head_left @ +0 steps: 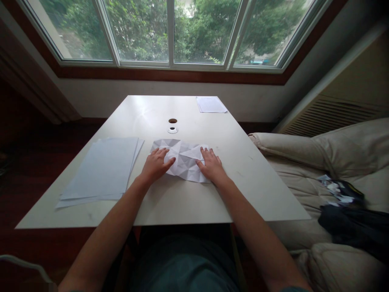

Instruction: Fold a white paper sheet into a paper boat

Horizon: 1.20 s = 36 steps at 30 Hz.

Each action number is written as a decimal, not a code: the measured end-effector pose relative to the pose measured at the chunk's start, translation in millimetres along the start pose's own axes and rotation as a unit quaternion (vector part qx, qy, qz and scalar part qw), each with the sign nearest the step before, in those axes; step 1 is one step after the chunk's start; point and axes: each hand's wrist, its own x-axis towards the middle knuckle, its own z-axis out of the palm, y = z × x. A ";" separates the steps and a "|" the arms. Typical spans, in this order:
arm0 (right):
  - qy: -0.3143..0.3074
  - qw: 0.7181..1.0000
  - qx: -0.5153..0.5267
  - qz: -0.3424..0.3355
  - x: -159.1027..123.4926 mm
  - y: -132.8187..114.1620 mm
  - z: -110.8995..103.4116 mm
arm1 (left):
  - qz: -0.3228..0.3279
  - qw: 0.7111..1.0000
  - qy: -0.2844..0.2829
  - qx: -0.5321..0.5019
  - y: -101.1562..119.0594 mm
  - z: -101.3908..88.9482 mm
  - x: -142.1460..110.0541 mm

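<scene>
Left fingers (163, 153) and right fingers (205, 155) spread on creased paper (186, 165) (gripping nothing); far sheets (212, 104) seemingly printed, but illegibly.

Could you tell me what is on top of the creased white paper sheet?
The bare left hand and bare right hand rest on the creased white paper sheet, near opposite ends. Whatever paper lies beneath them is covered.

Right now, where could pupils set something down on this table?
Bare: between the right hand and the table's right edge; left of the round hole, beyond the large paper stack. Crowded: mid-table, where that hand and the left hand rest on the creased paper.
</scene>
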 end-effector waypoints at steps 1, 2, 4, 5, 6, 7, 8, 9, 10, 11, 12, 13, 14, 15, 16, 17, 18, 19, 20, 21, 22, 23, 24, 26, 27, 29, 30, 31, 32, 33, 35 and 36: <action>-0.017 1.000 -0.012 0.003 -0.3 0.0 2.5 | -0.023 1.000 -0.010 0.013 -0.2 3.6 -0.2; -0.031 0.999 -0.022 0.002 -0.8 -0.3 4.9 | -0.040 0.999 -0.023 0.024 -0.7 6.8 -0.2; -0.047 0.998 -0.038 -0.004 -1.9 -1.5 8.5 | -0.057 0.997 -0.044 0.036 -2.2 11.8 0.6; -0.050 0.998 -0.044 -0.007 -2.5 -2.2 9.7 | -0.060 0.996 -0.053 0.037 -3.1 13.5 1.1; -0.051 0.998 -0.048 -0.010 -3.0 -2.8 10.5 | -0.060 0.996 -0.060 0.036 -4.0 14.5 1.8; -0.049 0.997 -0.050 -0.011 -3.5 -3.4 10.9 | -0.060 0.995 -0.067 0.032 -4.9 15.1 2.3; -0.047 0.998 -0.051 -0.010 -4.0 -4.1 11.1 | -0.060 0.995 -0.074 0.028 -5.9 15.4 2.9; -0.044 0.998 -0.050 -0.008 -4.5 -4.8 10.9 | -0.058 0.995 -0.080 0.023 -6.9 15.6 3.3; -0.039 0.998 -0.050 -0.004 -4.9 -5.7 10.3 | -0.054 0.995 -0.087 0.020 -8.0 15.6 3.7; -0.031 0.998 -0.049 0.001 -5.4 -6.7 9.2 | -0.046 0.994 -0.094 0.018 -9.0 15.6 4.1; -0.021 0.999 -0.048 0.006 -5.8 -7.7 7.5 | -0.036 0.994 -0.100 0.017 -9.8 15.5 4.5; -0.007 0.999 -0.046 0.012 -6.0 -8.7 5.1 | -0.026 0.994 -0.106 0.016 -10.3 15.1 4.9; 0.008 0.999 -0.042 0.018 -6.1 -9.3 2.0 | -0.016 0.994 -0.110 0.012 -10.5 14.2 5.4; 0.026 0.999 -0.037 0.024 -6.0 -9.5 -1.5 | -0.006 0.994 -0.110 0.007 -10.1 12.6 5.9; 0.042 0.998 -0.030 0.030 -5.7 -8.9 -5.3 | 0.006 0.994 -0.106 -0.003 -9.1 10.3 6.3; 0.054 0.998 -0.023 0.037 -5.2 -7.5 -9.1 | 0.020 0.995 -0.097 -0.016 -7.7 7.2 6.5; 0.066 0.997 -0.016 0.046 -4.4 -5.2 -12.5 | 0.038 0.995 -0.086 -0.031 -5.8 3.2 6.3; 0.080 0.996 -0.013 0.049 -3.5 -2.0 -15.2 | 0.062 0.994 -0.073 -0.049 -3.7 -1.3 5.8; 0.091 0.995 -0.009 0.044 -2.6 1.9 -17.1 | 0.083 0.992 -0.061 -0.067 -1.5 -6.3 4.8; 0.092 0.995 -0.005 0.028 -1.6 6.5 -18.1 | 0.100 0.990 -0.057 -0.080 0.5 -11.3 3.3; 0.091 0.996 -0.002 0.018 -0.7 11.3 -18.3 | 0.112 0.988 -0.057 -0.086 2.2 -16.0 1.4; 0.084 0.996 -0.001 0.008 0.0 16.1 -18.0 | 0.125 0.986 -0.066 -0.087 3.4 -20.2 -0.7; 0.076 0.997 -0.002 -0.002 0.6 20.7 -17.4 | 0.137 0.983 -0.089 -0.083 4.0 -23.7 -3.0; 0.058 0.998 -0.006 -0.023 1.1 27.9 -16.9 | 0.151 0.975 -0.152 -0.065 3.5 -27.8 -6.9; 0.052 0.998 -0.008 -0.035 1.2 30.2 -17.2 | 0.152 0.971 -0.176 -0.054 2.5 -28.6 -8.4; 0.039 0.998 -0.010 -0.057 1.2 31.8 -19.7 | 0.146 0.967 -0.203 -0.042 -0.4 -28.9 -10.0; 0.030 0.997 -0.010 -0.065 1.1 31.2 -21.7 | 0.142 0.967 -0.206 -0.045 -2.0 -29.0 -10.3; 0.020 0.997 -0.011 -0.072 0.8 30.0 -24.3 | 0.138 0.967 -0.205 -0.056 -3.7 -29.5 -10.3; 0.009 0.997 -0.010 -0.079 0.2 28.2 -27.3 | 0.132 0.968 -0.202 -0.072 -5.4 -30.6 -10.2; -0.001 0.996 -0.007 -0.088 -0.8 26.2 -30.8 | 0.124 0.968 -0.199 -0.090 -7.1 -32.4 -10.0; -0.028 0.993 0.007 -0.114 -4.6 22.0 -39.0 | 0.097 0.969 -0.195 -0.118 -10.4 -37.1 -9.3; -0.043 0.990 0.021 -0.131 -7.2 20.2 -43.4 | 0.083 0.970 -0.192 -0.123 -11.9 -39.6 -9.0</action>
